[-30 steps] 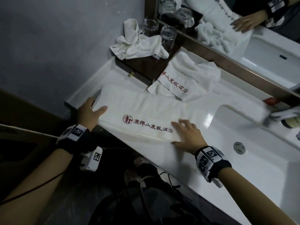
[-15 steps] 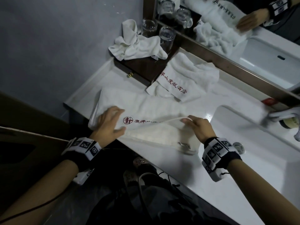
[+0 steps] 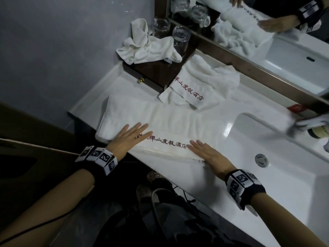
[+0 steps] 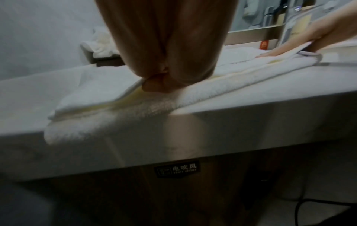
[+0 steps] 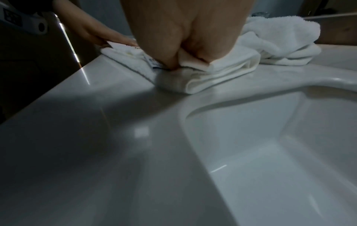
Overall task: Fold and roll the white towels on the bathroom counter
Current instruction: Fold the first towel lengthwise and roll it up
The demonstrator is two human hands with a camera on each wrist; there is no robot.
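The towel [image 3: 156, 125] lies folded into a long band along the near edge of the counter [image 3: 222, 177], its red lettering facing up, its left end just over the edge. Both hands lie flat on it with fingers straight and spread, gripping nothing: the left hand [image 3: 128, 138] at about 8 o'clock on the band, the right hand [image 3: 206, 154] at about 4 o'clock, pressing the near hem. This looks like the smoothing step after a lengthwise fold. The next move probably calls for pinching one short end and rolling tightly along the band. Two more towels wait at 12 o'clock: a loosely folded one [image 3: 204, 82] and a crumpled one [image 3: 147, 47].
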